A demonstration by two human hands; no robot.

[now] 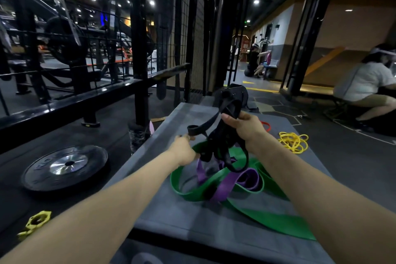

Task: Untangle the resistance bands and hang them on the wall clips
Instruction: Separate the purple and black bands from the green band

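Note:
A tangle of bands lies on a grey mat (171,216). A black band (222,135) is lifted above it, its loops hanging into the pile. My right hand (244,126) grips the upper part of the black band. My left hand (185,148) pinches a folded end of the same band, lower and to the left. Under them lie a wide green band (267,218) and a purple band (227,184), wound through each other. A thin yellow band (293,141) sits bunched on the mat to the right, and a red band (266,126) shows behind my right wrist.
A black weight plate (64,167) lies on the floor at left, with a yellow collar (37,221) nearer me. Black rack rails and a wire mesh panel (184,28) stand behind the mat. A dark bag (235,94) sits at the mat's far end. A seated person (364,83) is at right.

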